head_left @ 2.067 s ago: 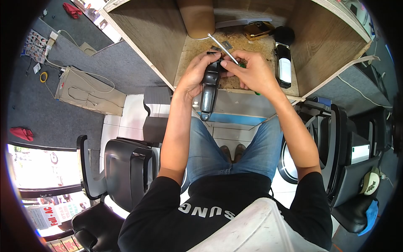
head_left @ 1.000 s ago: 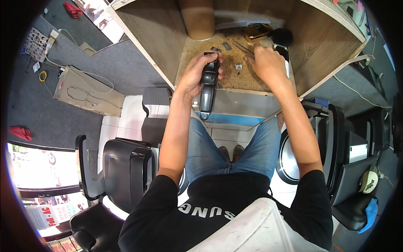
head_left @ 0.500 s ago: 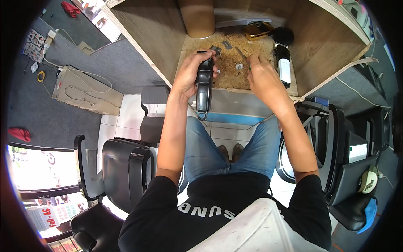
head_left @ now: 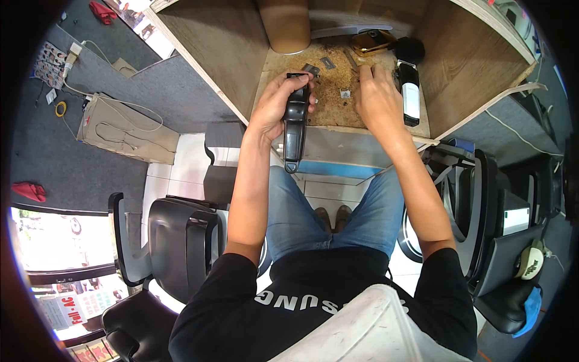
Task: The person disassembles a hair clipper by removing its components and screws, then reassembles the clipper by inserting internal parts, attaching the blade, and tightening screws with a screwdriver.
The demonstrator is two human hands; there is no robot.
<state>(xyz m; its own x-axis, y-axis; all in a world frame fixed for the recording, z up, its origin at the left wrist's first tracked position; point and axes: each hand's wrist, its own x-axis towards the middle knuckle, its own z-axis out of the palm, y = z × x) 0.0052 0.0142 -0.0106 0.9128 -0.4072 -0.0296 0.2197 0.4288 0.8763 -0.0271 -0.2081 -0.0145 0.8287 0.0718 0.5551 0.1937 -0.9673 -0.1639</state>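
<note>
My left hand is wrapped round a black hair clipper, held upright at the shelf's front edge with its hanging loop towards me. Small metal parts, with a grey clipper blade, lie just beyond its top end. Fingers curled downward, my right hand is over the right half of the shelf. A thin grey metal tool sticks out from its fingertips; the rest is hidden under the hand. Left of this hand lies a small silvery piece, and farther back a flat grey blade plate.
Hair clippings cover the wooden shelf. A second clipper, black and white, lies at right, near a gold-and-black object and a dark round brush. A brown cylinder stands at back left. Black chairs flank me.
My right hand has moved farther into the shelf, and the thin grey tool at its fingertips has shifted the same way. My left hand holds the clipper almost unchanged.
</note>
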